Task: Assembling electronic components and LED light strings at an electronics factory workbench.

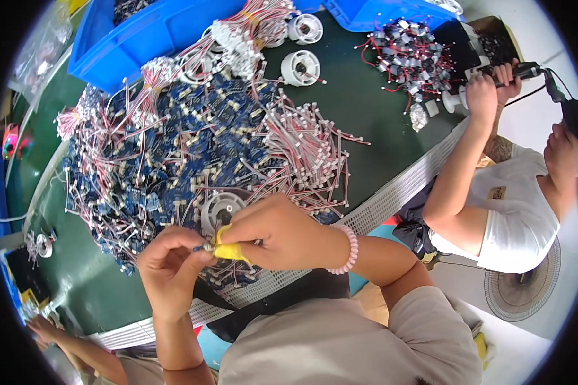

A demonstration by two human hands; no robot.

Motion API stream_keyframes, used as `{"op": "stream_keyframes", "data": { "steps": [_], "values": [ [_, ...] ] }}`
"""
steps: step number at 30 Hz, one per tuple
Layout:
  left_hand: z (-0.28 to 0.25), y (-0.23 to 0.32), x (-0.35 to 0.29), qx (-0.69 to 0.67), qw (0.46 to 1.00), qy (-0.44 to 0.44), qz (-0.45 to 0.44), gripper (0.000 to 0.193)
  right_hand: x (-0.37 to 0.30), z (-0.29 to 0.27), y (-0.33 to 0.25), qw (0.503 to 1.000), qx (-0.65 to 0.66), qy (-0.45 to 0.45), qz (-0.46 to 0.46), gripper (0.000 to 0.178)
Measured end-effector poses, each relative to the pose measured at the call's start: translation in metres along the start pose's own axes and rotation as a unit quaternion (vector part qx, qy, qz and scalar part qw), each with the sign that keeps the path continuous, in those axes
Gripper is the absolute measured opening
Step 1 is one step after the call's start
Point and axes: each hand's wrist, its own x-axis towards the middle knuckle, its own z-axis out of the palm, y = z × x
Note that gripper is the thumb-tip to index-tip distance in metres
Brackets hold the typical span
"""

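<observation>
Close in front of my body, both hands meet fingertip to fingertip. My left hand (172,266) pinches a tiny blue and pale piece (205,248), which looks like one of the small circuit boards. Yellow wrapping (228,251) covers the thumb and a finger of my right hand (271,232), which are pressed together at the same piece; what they grip is mostly hidden. Just beyond the hands lies a white round spool-like part (223,209). A broad heap of blue circuit boards (192,138) with wires spreads behind it.
Bundled connector wires (308,151) lie right of the boards. Blue bins (141,45) stand along the back, near white round parts (300,68). At right, a co-worker (494,212) holds a black tool beside wired components (408,58). Another person's hand (45,330) is lower left.
</observation>
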Motion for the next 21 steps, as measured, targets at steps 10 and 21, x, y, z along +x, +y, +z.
{"op": "stream_keyframes", "data": {
  "steps": [10, 21],
  "values": [
    [0.009, 0.011, 0.004, 0.038, 0.999, -0.007, -0.020, 0.016, 0.001, -0.006, 0.006, 0.986, 0.147, -0.038, 0.063, 0.012],
    [-0.106, 0.054, -0.035, 0.183, 0.934, 0.261, 0.163, 0.016, -0.001, -0.109, 0.043, 0.900, -0.052, 0.433, 0.005, 0.055]
  ]
}}
